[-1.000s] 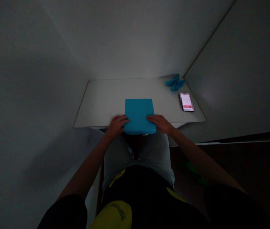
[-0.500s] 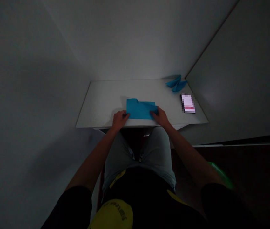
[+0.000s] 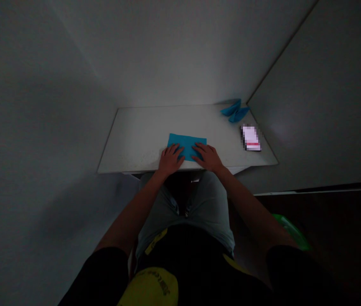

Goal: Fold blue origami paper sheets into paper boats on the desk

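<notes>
A rectangular sheet of blue paper lies flat on the white table, near its front edge. My left hand rests on the paper's left part with fingers spread. On the right part lies my right hand, its fingers also apart and stretched over the sheet. Both hands press from above and neither grips the paper. The paper's lower corners are partly hidden beneath them.
Two folded blue paper boats sit at the table's back right corner. In front of them lies a phone with a lit, blurred screen. Walls enclose the table at the back and sides. Something green is on the floor at right.
My hands have let go of the paper's side edges and moved inward onto its face. The raised, bent upper edge of the sheet now lies flat.
</notes>
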Demonstrator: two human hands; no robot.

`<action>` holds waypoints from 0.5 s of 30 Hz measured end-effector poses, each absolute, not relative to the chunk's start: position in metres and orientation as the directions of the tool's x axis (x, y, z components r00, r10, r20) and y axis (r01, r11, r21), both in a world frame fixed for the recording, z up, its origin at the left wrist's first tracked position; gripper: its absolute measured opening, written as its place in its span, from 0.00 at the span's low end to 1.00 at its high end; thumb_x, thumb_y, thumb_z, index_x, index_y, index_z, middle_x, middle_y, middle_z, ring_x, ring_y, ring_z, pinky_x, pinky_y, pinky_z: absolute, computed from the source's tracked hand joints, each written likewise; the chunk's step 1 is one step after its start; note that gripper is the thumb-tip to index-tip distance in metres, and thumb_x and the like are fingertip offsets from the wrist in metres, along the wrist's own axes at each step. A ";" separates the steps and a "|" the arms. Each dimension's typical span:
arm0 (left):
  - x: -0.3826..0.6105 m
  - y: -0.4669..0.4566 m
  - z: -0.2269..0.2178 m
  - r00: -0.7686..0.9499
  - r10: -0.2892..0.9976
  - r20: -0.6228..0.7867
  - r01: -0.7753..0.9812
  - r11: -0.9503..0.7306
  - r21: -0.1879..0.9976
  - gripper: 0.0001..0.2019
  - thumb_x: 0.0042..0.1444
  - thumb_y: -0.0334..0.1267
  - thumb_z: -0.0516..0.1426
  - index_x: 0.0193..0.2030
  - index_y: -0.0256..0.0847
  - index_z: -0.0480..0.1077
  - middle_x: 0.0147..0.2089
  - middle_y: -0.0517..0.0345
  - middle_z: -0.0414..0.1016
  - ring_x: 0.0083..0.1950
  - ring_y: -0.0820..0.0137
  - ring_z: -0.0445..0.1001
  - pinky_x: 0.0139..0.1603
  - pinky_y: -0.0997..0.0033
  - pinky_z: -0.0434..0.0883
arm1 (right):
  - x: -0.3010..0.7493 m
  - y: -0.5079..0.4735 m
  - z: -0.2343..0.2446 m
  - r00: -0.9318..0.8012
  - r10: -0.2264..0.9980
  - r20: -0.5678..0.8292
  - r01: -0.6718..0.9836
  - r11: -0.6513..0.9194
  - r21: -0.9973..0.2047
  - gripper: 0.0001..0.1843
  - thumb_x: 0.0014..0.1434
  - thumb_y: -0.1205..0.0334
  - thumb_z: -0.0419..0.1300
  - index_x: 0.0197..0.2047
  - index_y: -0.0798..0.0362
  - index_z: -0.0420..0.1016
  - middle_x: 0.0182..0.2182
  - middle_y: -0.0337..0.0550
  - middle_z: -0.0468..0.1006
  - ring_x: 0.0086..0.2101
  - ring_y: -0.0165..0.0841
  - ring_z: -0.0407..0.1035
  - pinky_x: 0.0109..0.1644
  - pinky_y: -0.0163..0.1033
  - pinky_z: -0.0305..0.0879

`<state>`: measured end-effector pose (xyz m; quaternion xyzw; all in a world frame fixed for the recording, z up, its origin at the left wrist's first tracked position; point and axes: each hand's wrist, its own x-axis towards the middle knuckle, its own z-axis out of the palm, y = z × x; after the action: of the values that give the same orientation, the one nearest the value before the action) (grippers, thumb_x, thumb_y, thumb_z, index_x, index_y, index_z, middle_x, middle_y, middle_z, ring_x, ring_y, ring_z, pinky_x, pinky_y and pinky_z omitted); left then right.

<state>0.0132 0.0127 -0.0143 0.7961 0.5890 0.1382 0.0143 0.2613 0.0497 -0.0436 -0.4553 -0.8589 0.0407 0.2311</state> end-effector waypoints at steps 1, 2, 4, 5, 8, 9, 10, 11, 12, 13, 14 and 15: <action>0.008 0.013 -0.014 0.264 0.944 0.199 0.937 -0.300 0.179 0.27 0.75 0.51 0.51 0.77 0.50 0.65 0.82 0.53 0.60 0.83 0.55 0.55 0.81 0.45 0.54 | 0.265 0.046 -0.043 -0.500 0.788 0.359 0.754 0.600 -0.267 0.33 0.75 0.40 0.54 0.74 0.49 0.70 0.75 0.51 0.66 0.72 0.47 0.62 0.75 0.57 0.54; 0.002 0.013 -0.013 0.265 0.943 0.200 0.937 -0.301 0.176 0.28 0.75 0.52 0.51 0.77 0.49 0.65 0.82 0.53 0.59 0.83 0.54 0.53 0.82 0.44 0.52 | 0.270 0.042 -0.043 -0.526 0.772 0.356 0.741 0.622 -0.255 0.37 0.74 0.37 0.56 0.76 0.49 0.68 0.75 0.52 0.65 0.72 0.48 0.62 0.75 0.57 0.54; -0.011 0.010 -0.012 0.294 0.934 0.205 0.927 -0.330 0.178 0.30 0.74 0.53 0.53 0.78 0.49 0.63 0.83 0.51 0.57 0.84 0.53 0.51 0.83 0.43 0.50 | 0.282 0.033 -0.043 -0.587 0.734 0.343 0.699 0.673 -0.243 0.44 0.69 0.32 0.60 0.78 0.49 0.65 0.76 0.54 0.63 0.72 0.50 0.61 0.75 0.58 0.53; -0.019 0.008 -0.011 0.323 0.924 0.205 0.915 -0.360 0.181 0.31 0.73 0.54 0.54 0.79 0.49 0.62 0.83 0.51 0.57 0.84 0.52 0.51 0.82 0.42 0.49 | 0.287 0.029 -0.043 -0.616 0.714 0.333 0.674 0.697 -0.246 0.46 0.67 0.31 0.62 0.78 0.48 0.64 0.76 0.54 0.63 0.73 0.51 0.61 0.75 0.58 0.53; -0.036 -0.002 -0.009 0.419 0.886 0.199 0.870 -0.455 0.192 0.38 0.68 0.60 0.60 0.80 0.51 0.60 0.83 0.50 0.56 0.83 0.48 0.52 0.82 0.40 0.49 | 0.301 0.021 -0.044 -0.667 0.679 0.306 0.611 0.734 -0.296 0.39 0.68 0.38 0.64 0.76 0.45 0.68 0.76 0.52 0.64 0.72 0.50 0.62 0.74 0.58 0.54; -0.040 -0.005 -0.009 0.437 0.878 0.198 0.860 -0.472 0.193 0.41 0.65 0.61 0.63 0.80 0.52 0.59 0.83 0.50 0.57 0.83 0.47 0.53 0.81 0.40 0.49 | 0.303 0.021 -0.044 -0.666 0.682 0.301 0.602 0.730 -0.323 0.34 0.70 0.43 0.63 0.75 0.43 0.70 0.75 0.50 0.66 0.71 0.50 0.63 0.73 0.59 0.55; -0.043 -0.008 -0.009 0.446 0.873 0.197 0.855 -0.481 0.194 0.43 0.63 0.63 0.64 0.80 0.53 0.59 0.83 0.49 0.57 0.82 0.46 0.54 0.81 0.40 0.49 | 0.304 0.022 -0.044 -0.656 0.693 0.298 0.600 0.719 -0.351 0.29 0.71 0.47 0.62 0.72 0.42 0.73 0.74 0.49 0.68 0.70 0.49 0.65 0.72 0.59 0.57; -0.044 -0.011 -0.009 0.450 0.871 0.196 0.853 -0.485 0.195 0.43 0.62 0.63 0.65 0.80 0.54 0.60 0.82 0.49 0.58 0.81 0.45 0.55 0.80 0.41 0.51 | 0.303 0.024 -0.043 -0.639 0.710 0.297 0.604 0.702 -0.378 0.25 0.72 0.50 0.60 0.69 0.41 0.76 0.72 0.47 0.71 0.69 0.49 0.66 0.70 0.59 0.58; -0.045 -0.013 -0.009 0.450 0.872 0.194 0.853 -0.484 0.196 0.43 0.62 0.62 0.66 0.80 0.55 0.61 0.82 0.50 0.59 0.80 0.45 0.57 0.79 0.42 0.52 | 0.301 0.027 -0.042 -0.616 0.729 0.299 0.613 0.682 -0.400 0.21 0.73 0.51 0.59 0.66 0.41 0.79 0.70 0.46 0.74 0.67 0.49 0.68 0.69 0.59 0.59; -0.045 -0.015 -0.009 0.447 0.874 0.191 0.854 -0.481 0.198 0.41 0.62 0.61 0.66 0.79 0.56 0.62 0.81 0.50 0.61 0.78 0.45 0.59 0.77 0.42 0.54 | 0.298 0.031 -0.040 -0.586 0.751 0.304 0.628 0.658 -0.416 0.19 0.74 0.50 0.58 0.62 0.41 0.82 0.68 0.46 0.76 0.65 0.49 0.70 0.67 0.59 0.61; -0.045 -0.017 -0.010 0.443 0.877 0.185 0.857 -0.475 0.201 0.39 0.63 0.59 0.65 0.78 0.57 0.63 0.80 0.51 0.62 0.76 0.45 0.61 0.76 0.43 0.56 | 0.294 0.036 -0.039 -0.552 0.775 0.308 0.648 0.631 -0.426 0.18 0.74 0.48 0.58 0.59 0.42 0.83 0.65 0.47 0.79 0.62 0.49 0.72 0.65 0.58 0.63; -0.045 -0.018 -0.010 0.440 0.880 0.178 0.859 -0.470 0.202 0.36 0.64 0.57 0.65 0.78 0.58 0.65 0.79 0.51 0.64 0.74 0.46 0.63 0.74 0.44 0.58 | 0.289 0.040 -0.038 -0.516 0.798 0.310 0.673 0.602 -0.429 0.19 0.75 0.46 0.57 0.57 0.44 0.84 0.62 0.49 0.80 0.60 0.49 0.73 0.63 0.57 0.65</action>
<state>-0.0449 -0.0177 -0.0100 0.8475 0.5131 0.1297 0.0408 0.2892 0.0400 -0.0381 -0.4271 -0.8613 0.1281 0.2437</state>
